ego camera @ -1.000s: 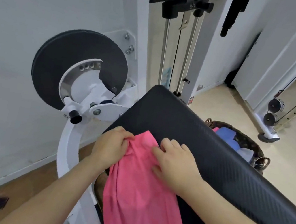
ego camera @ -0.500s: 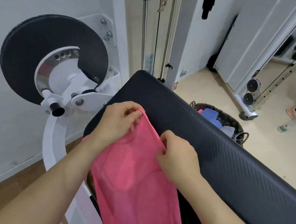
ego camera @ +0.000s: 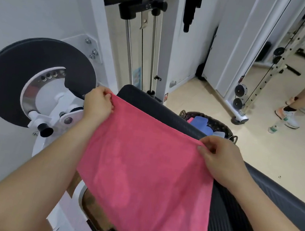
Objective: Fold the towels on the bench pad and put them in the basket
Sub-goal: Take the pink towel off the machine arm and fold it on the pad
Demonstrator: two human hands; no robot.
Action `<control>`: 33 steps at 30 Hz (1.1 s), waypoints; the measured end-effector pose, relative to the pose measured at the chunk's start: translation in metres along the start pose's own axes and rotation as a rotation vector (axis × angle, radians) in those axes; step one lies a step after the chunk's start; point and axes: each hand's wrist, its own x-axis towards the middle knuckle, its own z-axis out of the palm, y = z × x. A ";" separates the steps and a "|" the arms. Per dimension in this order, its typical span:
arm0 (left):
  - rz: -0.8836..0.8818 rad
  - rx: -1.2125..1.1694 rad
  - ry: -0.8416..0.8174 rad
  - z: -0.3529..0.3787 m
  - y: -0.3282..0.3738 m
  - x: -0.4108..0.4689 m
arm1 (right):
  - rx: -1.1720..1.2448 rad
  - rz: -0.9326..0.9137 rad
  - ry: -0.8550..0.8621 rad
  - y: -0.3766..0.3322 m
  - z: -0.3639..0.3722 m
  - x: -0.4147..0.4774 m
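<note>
A pink towel (ego camera: 145, 169) hangs spread flat in the air above the near end of the black bench pad (ego camera: 266, 193). My left hand (ego camera: 99, 103) pinches its far left corner and my right hand (ego camera: 218, 157) pinches its far right corner, with the top edge stretched between them. The towel's lower part drapes toward me and covers much of the pad. Beyond the pad, a dark woven basket (ego camera: 230, 132) stands on the floor and holds folded blue, pink and pale towels.
A white exercise machine with a large black disc (ego camera: 25, 76) stands at my left, its weight-stack rods (ego camera: 141, 50) straight ahead. A cable rack with pulleys (ego camera: 239, 96) is at right. Another person's legs (ego camera: 304, 102) and a water bottle (ego camera: 273, 128) are on the beige floor.
My hands have drawn apart along the towel's top edge and lifted it, so the bunched towel is now spread wide. The view has tilted upward.
</note>
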 end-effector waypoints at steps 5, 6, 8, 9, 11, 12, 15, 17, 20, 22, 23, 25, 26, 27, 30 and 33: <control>-0.011 0.116 0.011 0.024 0.012 0.027 | -0.140 0.033 0.112 -0.002 0.002 0.024; -0.005 0.163 0.018 0.027 0.018 0.030 | -0.127 0.045 0.120 -0.003 0.001 0.029; 0.021 0.233 0.025 0.034 0.027 0.039 | -0.102 0.071 0.107 -0.004 0.000 0.038; 0.038 0.254 0.021 0.038 0.030 0.045 | -0.103 0.087 0.089 -0.004 0.000 0.043; 0.057 0.288 0.000 0.045 0.031 0.057 | -0.114 0.113 0.052 -0.002 0.002 0.049; 0.054 0.294 -0.016 0.048 0.030 0.062 | -0.113 0.121 0.044 0.000 0.003 0.051; 0.026 0.256 -0.055 0.053 0.028 0.072 | -0.086 0.141 0.047 0.002 0.004 0.056; 0.064 0.229 -0.050 0.051 0.027 0.064 | -0.064 0.147 0.051 0.002 0.004 0.057; 0.286 0.231 -0.074 0.048 0.025 0.014 | -0.043 0.130 0.074 0.004 0.004 0.053; 0.423 0.211 -0.200 0.051 0.021 -0.046 | -0.033 0.119 0.070 0.005 0.002 0.046; 0.456 0.193 -0.263 0.052 0.019 -0.079 | -0.029 0.111 0.078 0.006 0.000 0.041; 0.496 0.116 -0.320 0.050 0.020 -0.143 | -0.026 0.079 0.131 0.009 -0.007 0.023; 0.515 0.068 -0.319 0.047 0.020 -0.169 | -0.032 0.062 0.154 0.012 -0.011 0.010; 0.529 0.023 -0.316 0.044 0.022 -0.194 | -0.040 0.048 0.157 0.015 -0.015 -0.005; 0.601 -0.060 -0.376 0.037 0.022 -0.259 | -0.039 0.059 0.088 0.030 -0.021 -0.061; 0.764 -0.011 -0.475 0.042 0.013 -0.310 | -0.027 0.117 0.016 0.047 -0.019 -0.111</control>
